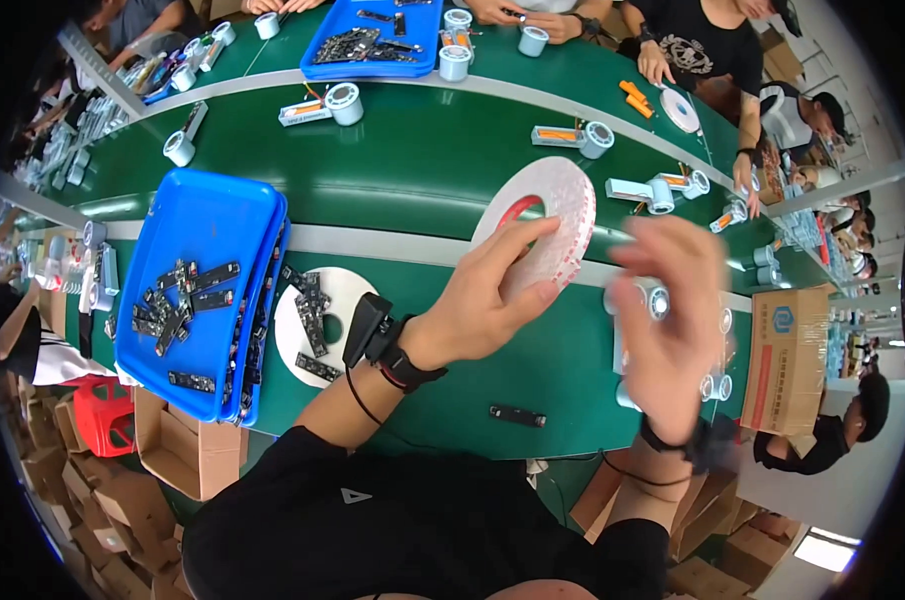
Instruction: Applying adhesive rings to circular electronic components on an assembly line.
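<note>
Tape roll (pixel 565 215) slants up from the left grip (pixel 480 308), clasped by its lower side — blurred right grip (pixel 676 325) alongside, openness unclear.

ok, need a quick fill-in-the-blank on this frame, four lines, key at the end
1. The left hand holds a tape roll whose inner ring is ____.
2. The blue tray sits to the ____ of the white disc.
3. A single black board lies apart from the others on the ____ tabletop.
4. Motion blur hits the ____ hand, not the one with the roll.

Missing words: red; left; green; right.
</note>
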Demonstrator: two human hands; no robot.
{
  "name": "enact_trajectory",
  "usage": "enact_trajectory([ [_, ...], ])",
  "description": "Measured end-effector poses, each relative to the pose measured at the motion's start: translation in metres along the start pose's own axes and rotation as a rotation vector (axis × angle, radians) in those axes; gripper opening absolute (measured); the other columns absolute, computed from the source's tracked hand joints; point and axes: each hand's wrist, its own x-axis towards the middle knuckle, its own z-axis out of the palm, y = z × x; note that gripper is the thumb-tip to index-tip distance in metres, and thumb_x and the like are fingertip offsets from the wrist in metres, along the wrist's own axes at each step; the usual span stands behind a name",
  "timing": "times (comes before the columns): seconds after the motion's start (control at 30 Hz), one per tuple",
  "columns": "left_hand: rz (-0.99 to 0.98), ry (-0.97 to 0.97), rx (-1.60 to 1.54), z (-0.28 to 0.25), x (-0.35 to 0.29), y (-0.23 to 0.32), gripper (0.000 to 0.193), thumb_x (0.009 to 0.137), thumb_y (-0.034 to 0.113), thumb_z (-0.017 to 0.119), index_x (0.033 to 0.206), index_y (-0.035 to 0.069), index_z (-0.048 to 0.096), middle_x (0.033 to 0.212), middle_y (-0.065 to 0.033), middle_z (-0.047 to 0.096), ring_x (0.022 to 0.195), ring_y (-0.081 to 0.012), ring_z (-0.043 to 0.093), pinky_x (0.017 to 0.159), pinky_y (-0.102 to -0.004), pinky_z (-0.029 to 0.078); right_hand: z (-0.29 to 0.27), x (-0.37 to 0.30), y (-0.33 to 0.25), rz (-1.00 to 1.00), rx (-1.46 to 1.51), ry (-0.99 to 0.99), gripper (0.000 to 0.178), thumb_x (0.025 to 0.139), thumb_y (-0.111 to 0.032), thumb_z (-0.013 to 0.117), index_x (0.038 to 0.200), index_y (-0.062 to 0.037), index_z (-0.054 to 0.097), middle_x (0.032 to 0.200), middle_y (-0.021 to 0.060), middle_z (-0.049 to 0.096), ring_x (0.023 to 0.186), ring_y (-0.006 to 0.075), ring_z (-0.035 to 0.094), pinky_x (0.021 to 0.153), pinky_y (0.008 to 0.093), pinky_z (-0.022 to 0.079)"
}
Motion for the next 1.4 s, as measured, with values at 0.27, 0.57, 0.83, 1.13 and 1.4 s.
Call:
enact_trajectory([
  [0.27, 0.05, 0.009, 0.289, -0.018, -0.011, 0.024, 0.063, 0.091, 0.027, 0.073, 0.145, 0.002, 0.051, 0.13, -0.0216, 0.06, 0.115, -0.0383, 0.062, 0.099, -0.0436, 0.05, 0.022, -0.02, 0.028, -0.059, -0.126, -0.193, 0.029, 0.081, 0.009, 0.077, 0.108, 0.0013, 0.07, 0.114, 0.0158, 0.065, 0.097, 0.0275, 0.068, 0.079, 0.0344, 0.056],
  [0.57, -0.018, -0.023, 0.39, -0.041, -0.018, 0.012, 0.064, 0.09, 0.025, 0.072, 0.146, 0.002, 0.052, 0.132, -0.0233, 0.061, 0.124, -0.0413, 0.059, 0.103, -0.0453, 0.049, 0.047, -0.008, 0.026, -0.104, -0.134, -0.323, 0.02, 0.077, 0.011, 0.078, 0.092, -0.0001, 0.067, 0.101, 0.0152, 0.067, 0.088, 0.0293, 0.069, 0.076, 0.0353, 0.056],
  [0.83, -0.096, 0.139, 0.353, -0.066, -0.009, -0.001, 0.056, 0.094, 0.02, 0.067, 0.143, -0.004, 0.053, 0.134, -0.0275, 0.061, 0.126, -0.0431, 0.059, 0.106, -0.0455, 0.047, 0.074, 0.02, 0.056, -0.034, 0.706, -0.191, 0.046, 0.079, 0.009, 0.076, 0.12, -0.0048, 0.059, 0.098, 0.0112, 0.07, 0.08, 0.0197, 0.062, 0.066, 0.0302, 0.048],
  [1.13, 0.032, 0.372, 0.24, -0.067, -0.005, -0.007, 0.058, 0.098, 0.028, 0.064, 0.142, -0.007, 0.05, 0.125, -0.0277, 0.062, 0.112, -0.0459, 0.063, 0.096, -0.047, 0.052, 0.159, 0.119, 0.286, 0.518, 0.118, -0.128, 0.036, 0.088, -0.007, 0.076, 0.119, 0.0002, 0.061, 0.088, 0.008, 0.075, 0.07, 0.0101, 0.062, 0.06, 0.025, 0.046],
  [1.4, 0.045, 0.411, 0.27, -0.071, -0.004, -0.013, 0.058, 0.097, 0.028, 0.064, 0.142, -0.007, 0.05, 0.126, -0.0267, 0.062, 0.11, -0.0445, 0.064, 0.093, -0.0468, 0.053, 0.184, 0.13, 0.291, 0.642, 0.011, -0.22, 0.038, 0.086, -0.007, 0.076, 0.12, 0.0003, 0.061, 0.084, 0.0065, 0.075, 0.064, 0.0101, 0.059, 0.059, 0.0262, 0.047],
])
